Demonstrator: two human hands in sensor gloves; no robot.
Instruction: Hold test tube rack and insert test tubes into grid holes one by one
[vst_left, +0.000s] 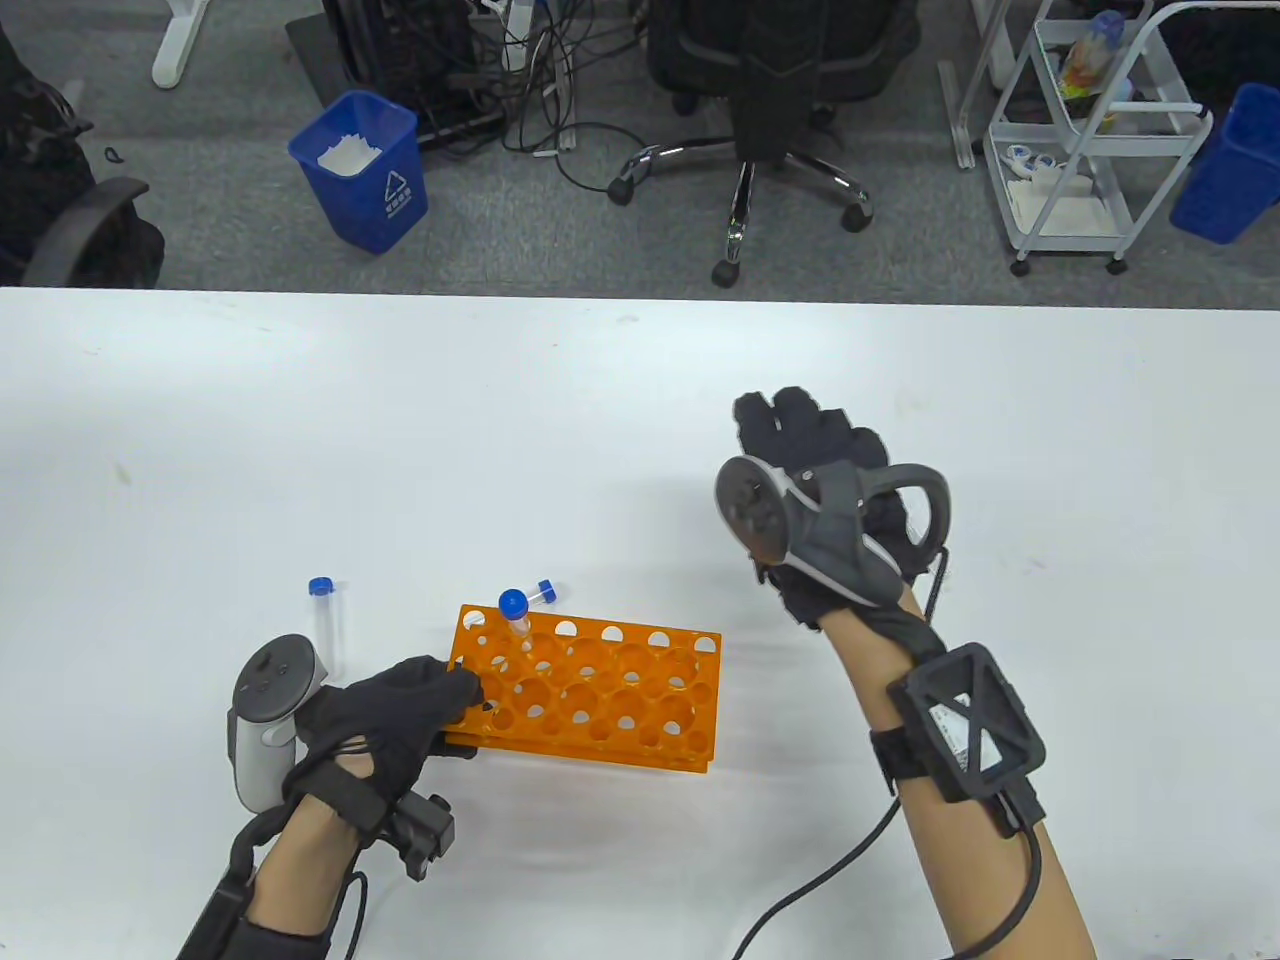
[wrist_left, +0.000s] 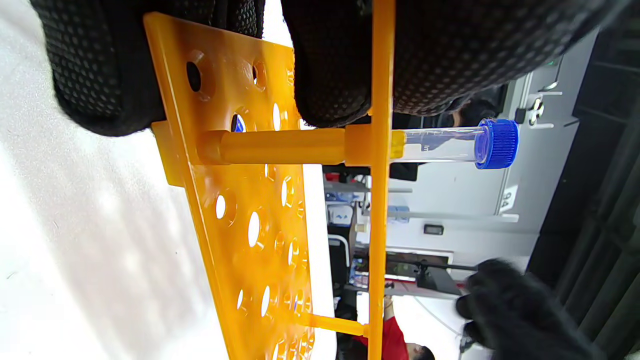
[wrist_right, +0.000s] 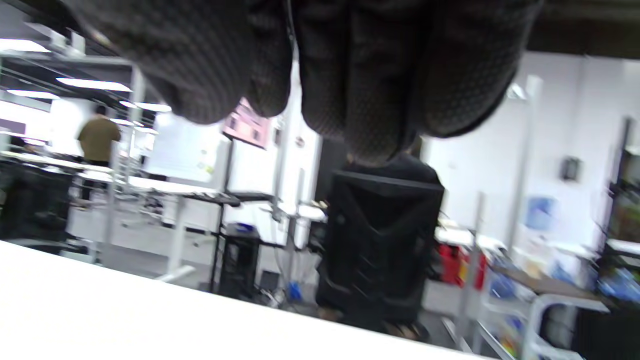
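An orange test tube rack stands on the white table. My left hand grips its left end; in the left wrist view the fingers wrap the rack's plates. One clear tube with a blue cap stands in a hole near the rack's far left corner, also seen in the left wrist view. A second tube lies on the table left of the rack. A third lies just behind the rack. My right hand hovers above the table right of the rack, fingers curled and empty.
Beyond the table's far edge are a blue bin, an office chair, a tangle of cables and a white cart. The right wrist view shows only gloved fingers and the blurred room.
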